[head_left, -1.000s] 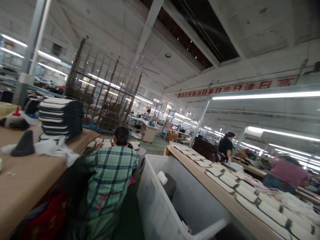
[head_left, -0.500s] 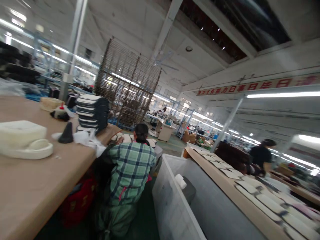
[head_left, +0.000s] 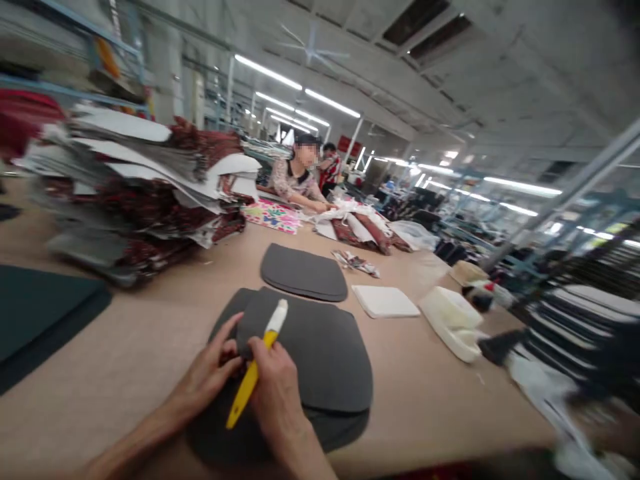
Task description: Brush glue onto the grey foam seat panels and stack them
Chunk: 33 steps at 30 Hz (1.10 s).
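Where the bench [head_left: 150, 320] fills the lower view, a tall stack [head_left: 140, 193] of red-patterned and white sheets occupies its left side, with a dark mat [head_left: 45, 307] lying flat nearer the left edge. A person [head_left: 295, 180] sits at the far end of the bench, well apart from the hands.

At the centre, a grey top panel [head_left: 320, 353] lies on a lower panel [head_left: 330, 427] of the same shape, slightly offset. A far panel [head_left: 303, 272] lies just beyond them, apart. To the right lie a white pad [head_left: 385, 301] and, beside it, a cream tray [head_left: 453, 320].

The left hand [head_left: 210, 377] sits at the near-left edge of the top panel, thumb on top. It appears to pinch that edge, but blur prevents confirmation.

The right hand [head_left: 277, 393] is closed around a tool [head_left: 255, 370] with a yellow handle. The tool's white tip points away from the person and lies over the top panel.
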{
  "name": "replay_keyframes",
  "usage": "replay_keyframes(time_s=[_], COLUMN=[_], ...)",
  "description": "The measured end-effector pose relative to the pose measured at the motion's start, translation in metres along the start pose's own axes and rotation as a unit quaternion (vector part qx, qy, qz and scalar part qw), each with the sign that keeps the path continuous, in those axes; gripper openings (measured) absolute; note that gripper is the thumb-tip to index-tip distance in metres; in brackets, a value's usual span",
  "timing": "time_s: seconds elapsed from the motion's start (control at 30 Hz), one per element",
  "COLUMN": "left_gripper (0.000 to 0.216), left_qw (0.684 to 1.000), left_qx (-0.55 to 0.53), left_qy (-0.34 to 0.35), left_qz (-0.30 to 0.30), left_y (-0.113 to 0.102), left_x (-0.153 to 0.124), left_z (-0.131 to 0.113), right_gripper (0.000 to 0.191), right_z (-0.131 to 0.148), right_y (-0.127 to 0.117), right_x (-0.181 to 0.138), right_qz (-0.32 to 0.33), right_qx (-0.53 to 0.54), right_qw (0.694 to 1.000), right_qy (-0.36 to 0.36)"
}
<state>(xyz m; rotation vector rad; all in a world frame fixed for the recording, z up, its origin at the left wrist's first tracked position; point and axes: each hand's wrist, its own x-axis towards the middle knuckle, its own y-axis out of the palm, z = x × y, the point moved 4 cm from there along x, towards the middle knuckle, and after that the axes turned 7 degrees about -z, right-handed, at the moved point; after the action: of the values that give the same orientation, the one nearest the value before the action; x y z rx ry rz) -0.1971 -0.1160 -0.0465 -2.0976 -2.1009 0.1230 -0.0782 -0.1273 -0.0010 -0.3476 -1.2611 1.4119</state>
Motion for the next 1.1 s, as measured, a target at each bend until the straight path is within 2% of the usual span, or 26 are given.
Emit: replay_keyframes(time_s=[0.1, 0.17, 0.27, 0.33, 0.43, 0.53, 0.6, 0.67, 0.7, 0.77, 0.83, 0.9, 0.97, 1.0, 1.07, 1.1], left_gripper=[0.073, 0.075, 0.078, 0.078, 0.078, 0.080, 0.077, 0.066, 0.058, 0.039, 0.031, 0.035, 0.040, 0.052, 0.074, 0.076], left_qw=[1.000, 1.000, 1.000, 1.000, 0.997, 0.991, 0.993, 0.998, 0.995, 0.968, 0.934, 0.913, 0.901, 0.895, 0.882, 0.873], left_qx=[-0.022, -0.028, -0.019, -0.020, -0.063, -0.101, -0.073, 0.026, 0.092, 0.207, 0.266, 0.293, 0.326, 0.348, 0.391, 0.407], left_qy=[-0.007, -0.003, 0.001, -0.013, -0.052, -0.083, -0.086, -0.049, -0.007, 0.112, 0.229, 0.285, 0.275, 0.257, 0.229, 0.225], left_qz=[-0.003, -0.006, -0.008, -0.008, 0.004, 0.015, 0.021, -0.003, -0.031, -0.085, -0.069, 0.012, 0.086, 0.106, 0.132, 0.146], left_y=[0.007, 0.012, 0.012, 0.010, 0.009, 0.005, -0.003, -0.018, -0.026, -0.034, -0.025, -0.001, 0.025, 0.035, 0.049, 0.052], left_x=[0.001, 0.002, 0.001, 0.001, 0.001, -0.004, -0.010, -0.013, -0.012, -0.005, 0.007, 0.023, 0.035, 0.039, 0.042, 0.041], left_z=[0.002, 0.003, 0.005, 0.006, 0.005, 0.004, 0.004, 0.001, -0.004, -0.020, -0.034, -0.038, -0.033, -0.029, -0.021, -0.018], right_gripper=[0.024, 0.027, 0.024, 0.023, 0.034, 0.047, 0.051, 0.050, 0.049, 0.048, 0.046, 0.046, 0.047, 0.048, 0.052, 0.054], right_z=[-0.006, -0.012, -0.035, -0.061, -0.105, -0.141, -0.152, -0.152, -0.147, -0.133, -0.117, -0.107, -0.110, -0.118, -0.145, -0.165], right_y=[0.006, 0.006, -0.006, -0.024, -0.052, -0.066, -0.068, -0.064, -0.061, -0.052, -0.044, -0.039, -0.041, -0.046, -0.066, -0.081], right_x=[-0.004, -0.006, -0.002, 0.002, 0.005, 0.003, 0.000, 0.000, 0.002, 0.005, 0.007, 0.006, 0.002, -0.001, -0.011, -0.019], right_qz=[-0.015, -0.037, -0.103, -0.177, -0.280, -0.351, -0.381, -0.376, -0.359, -0.304, -0.258, -0.239, -0.248, -0.262, -0.309, -0.346], right_qx=[0.002, 0.045, 0.145, 0.175, 0.197, 0.260, 0.270, 0.260, 0.259, 0.265, 0.273, 0.278, 0.283, 0.288, 0.290, 0.291], right_qw=[1.000, 0.998, 0.981, 0.954, 0.900, 0.834, 0.809, 0.813, 0.823, 0.852, 0.876, 0.884, 0.875, 0.865, 0.835, 0.813], right_qy=[-0.018, -0.014, 0.077, 0.168, 0.270, 0.337, 0.358, 0.360, 0.355, 0.332, 0.303, 0.291, 0.304, 0.317, 0.351, 0.367])
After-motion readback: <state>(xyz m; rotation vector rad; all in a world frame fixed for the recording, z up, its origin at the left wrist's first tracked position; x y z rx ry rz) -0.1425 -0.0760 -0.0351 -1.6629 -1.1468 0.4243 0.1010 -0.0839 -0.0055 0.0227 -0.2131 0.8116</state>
